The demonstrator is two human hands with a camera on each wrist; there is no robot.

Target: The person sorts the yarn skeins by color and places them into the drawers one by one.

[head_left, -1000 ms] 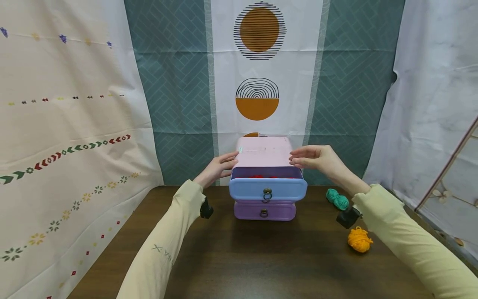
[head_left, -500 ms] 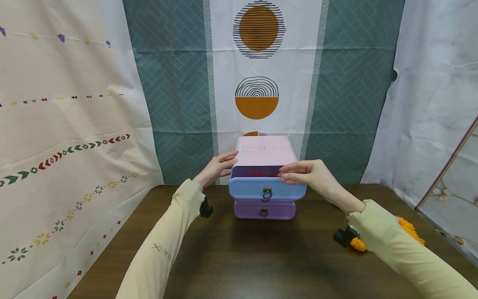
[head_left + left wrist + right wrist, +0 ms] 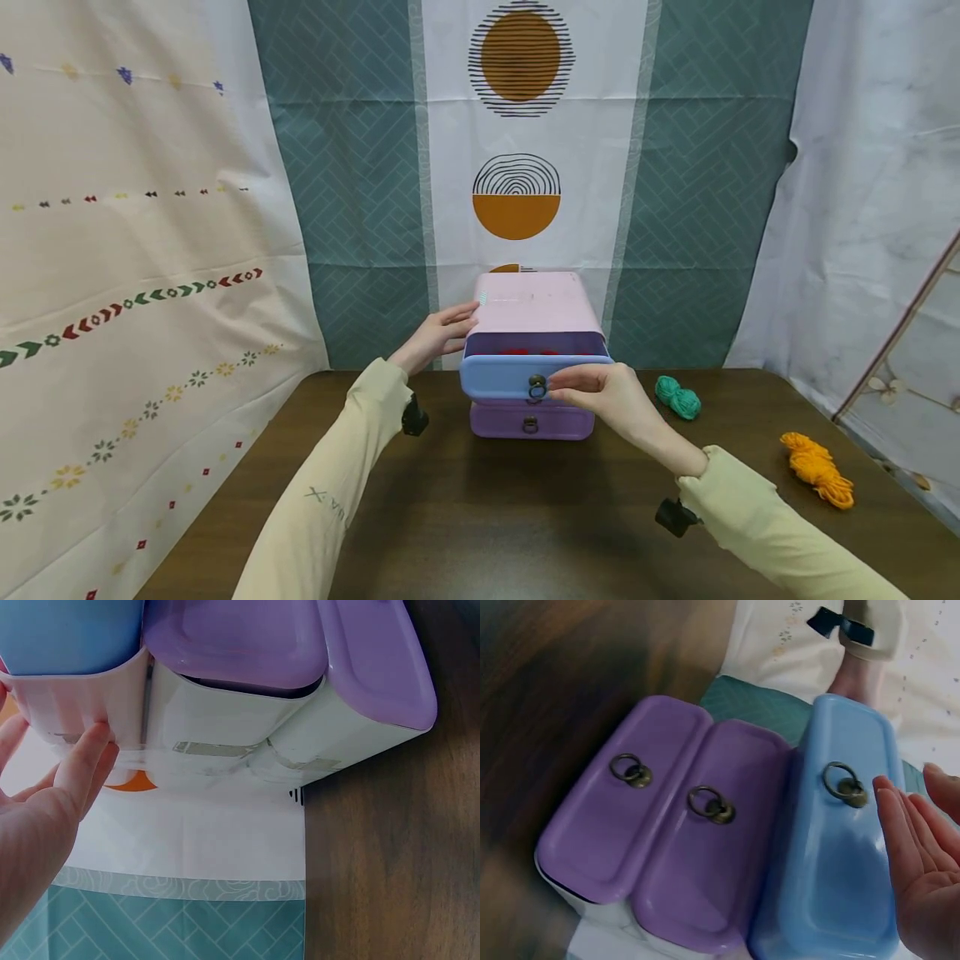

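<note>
Centrally, at the far edge of the dark wooden table (image 3: 480,517), stood a small chest of drawers (image 3: 534,310) with a pink top — every place below is given from it. Its blue top drawer (image 3: 517,377) stood pulled out a little, with something red just visible inside. Below it the wrist view showed two purple drawers (image 3: 667,825) pushed in, each with a brass ring pull.

The left hand (image 3: 437,337) lay against the chest's left side near the top; in the left wrist view its fingers (image 3: 88,761) were straight and pressed flat on the pale casing, gripping nothing. The right hand (image 3: 600,393) was in front of the blue drawer, its fingertips (image 3: 558,385) held together just beside the drawer's ring pull (image 3: 537,388). In the right wrist view the fingers (image 3: 907,840) were nearly straight and close together, near the ring (image 3: 845,785) but not around it — whether they touched the drawer front I could not tell.

To the right of the chest, on the table, lay a teal ball of yarn (image 3: 678,398), and farther right, well apart from it, a loose skein of orange yarn (image 3: 816,468). Behind the chest hung a teal and white cloth (image 3: 517,167) printed with orange circles; to the chest's left hung a cream cloth (image 3: 135,250) with small coloured patterns
</note>
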